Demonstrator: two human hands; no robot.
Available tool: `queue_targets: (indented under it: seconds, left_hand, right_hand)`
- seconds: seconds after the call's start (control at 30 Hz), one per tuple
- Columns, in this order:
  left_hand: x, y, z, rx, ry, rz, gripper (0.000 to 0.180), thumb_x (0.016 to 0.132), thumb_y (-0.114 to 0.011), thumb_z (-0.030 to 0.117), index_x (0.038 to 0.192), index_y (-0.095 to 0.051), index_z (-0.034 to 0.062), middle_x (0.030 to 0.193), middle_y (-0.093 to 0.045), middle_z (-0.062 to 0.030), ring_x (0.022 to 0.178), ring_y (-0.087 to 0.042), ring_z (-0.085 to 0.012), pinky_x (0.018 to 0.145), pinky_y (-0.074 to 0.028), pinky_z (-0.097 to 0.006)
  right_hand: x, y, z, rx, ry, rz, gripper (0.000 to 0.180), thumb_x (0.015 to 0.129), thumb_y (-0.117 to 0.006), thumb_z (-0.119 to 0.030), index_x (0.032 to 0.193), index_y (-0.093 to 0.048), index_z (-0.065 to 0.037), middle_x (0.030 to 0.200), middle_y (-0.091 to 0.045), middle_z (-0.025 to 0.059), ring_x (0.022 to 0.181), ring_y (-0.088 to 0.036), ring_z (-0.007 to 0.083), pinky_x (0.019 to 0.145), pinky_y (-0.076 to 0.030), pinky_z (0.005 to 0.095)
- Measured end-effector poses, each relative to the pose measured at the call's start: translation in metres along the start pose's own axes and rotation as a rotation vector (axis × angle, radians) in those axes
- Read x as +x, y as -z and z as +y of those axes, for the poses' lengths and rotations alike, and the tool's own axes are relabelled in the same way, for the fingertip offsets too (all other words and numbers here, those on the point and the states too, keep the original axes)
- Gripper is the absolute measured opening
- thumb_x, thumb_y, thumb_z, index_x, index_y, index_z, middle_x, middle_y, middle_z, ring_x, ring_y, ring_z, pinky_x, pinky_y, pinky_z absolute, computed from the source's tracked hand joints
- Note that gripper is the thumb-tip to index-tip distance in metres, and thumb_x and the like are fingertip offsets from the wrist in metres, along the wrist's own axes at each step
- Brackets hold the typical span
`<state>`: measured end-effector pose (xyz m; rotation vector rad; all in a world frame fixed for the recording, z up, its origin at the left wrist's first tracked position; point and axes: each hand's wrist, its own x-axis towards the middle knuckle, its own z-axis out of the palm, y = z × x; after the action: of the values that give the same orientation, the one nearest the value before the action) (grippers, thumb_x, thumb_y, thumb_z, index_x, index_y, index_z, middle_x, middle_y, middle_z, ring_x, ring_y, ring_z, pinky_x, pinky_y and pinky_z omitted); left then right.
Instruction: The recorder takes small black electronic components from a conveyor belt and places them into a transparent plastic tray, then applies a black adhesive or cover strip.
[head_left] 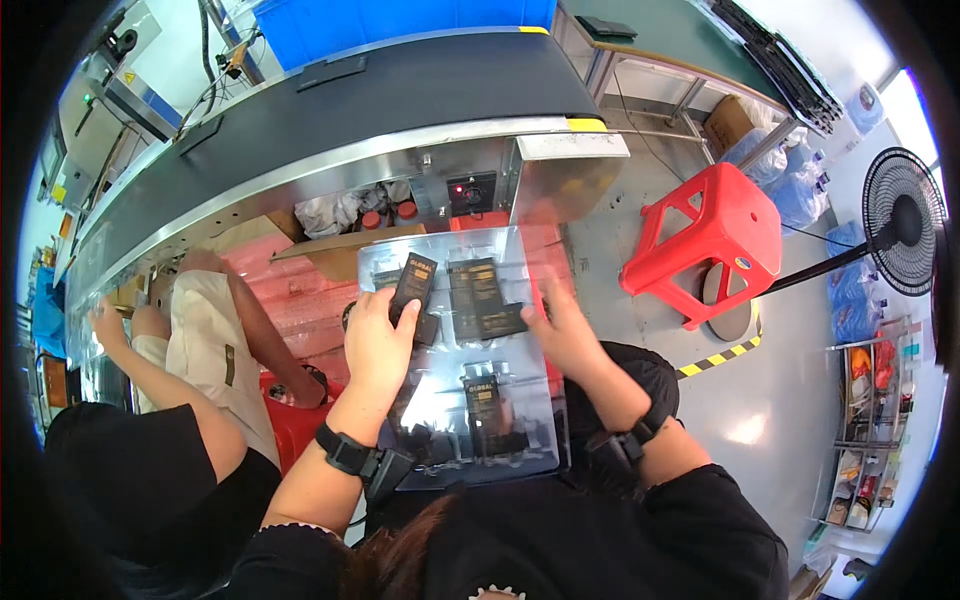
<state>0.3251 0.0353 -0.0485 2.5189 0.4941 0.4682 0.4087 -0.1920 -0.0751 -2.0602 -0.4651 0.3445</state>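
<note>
Clear plastic tray (520, 420), small black packets (473, 285) in compartments

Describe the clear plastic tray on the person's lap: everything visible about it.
The clear plastic tray is a glossy, see-through moulded sheet with recessed pockets, lying roughly flat across the lap below the conveyor. Several pockets hold black packets with gold print. The left hand rests on its left side, pinching one packet; the right hand grips its right edge. Glare hides some pockets.

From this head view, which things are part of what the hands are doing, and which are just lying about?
In use:
- left hand, holding a black packet
- right hand, on the edge of the clear plastic tray
- other black packets in the tray

Lying about:
- red stool
- floor fan
- conveyor belt
- blue crate
</note>
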Motion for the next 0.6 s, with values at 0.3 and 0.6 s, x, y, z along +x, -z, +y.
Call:
queue_targets:
  seconds: [0.3, 0.6]
  left_hand:
    - [-0.029, 0.002, -0.016, 0.11, 0.124, 0.155, 0.03, 0.076, -0.065, 0.027, 0.087, -0.054, 0.0012, 0.121, -0.042, -0.0183, 0.112, -0.038, -0.038, 0.092, -0.032, -0.046]
    - [-0.019, -0.009, -0.026, -0.048, 0.1, 0.002, 0.06, 0.079, -0.061, 0.025, 0.127, -0.034, 0.0009, 0.134, -0.023, -0.031, 0.121, -0.031, -0.0462, 0.097, -0.032, -0.047]
  right_hand:
    - [-0.004, -0.041, -0.004, -0.139, -0.034, 0.246, 0.053, 0.084, -0.05, -0.012, 0.129, -0.029, 0.009, 0.119, -0.043, 0.0295, 0.111, -0.043, 0.0415, 0.095, -0.035, 0.0418]
    - [0.026, 0.044, -0.087, -0.226, 0.359, 0.174, 0.046, 0.084, -0.055, -0.02, 0.122, -0.042, 0.002, 0.111, -0.049, 0.0237, 0.103, -0.049, 0.0363, 0.088, -0.041, 0.0409]
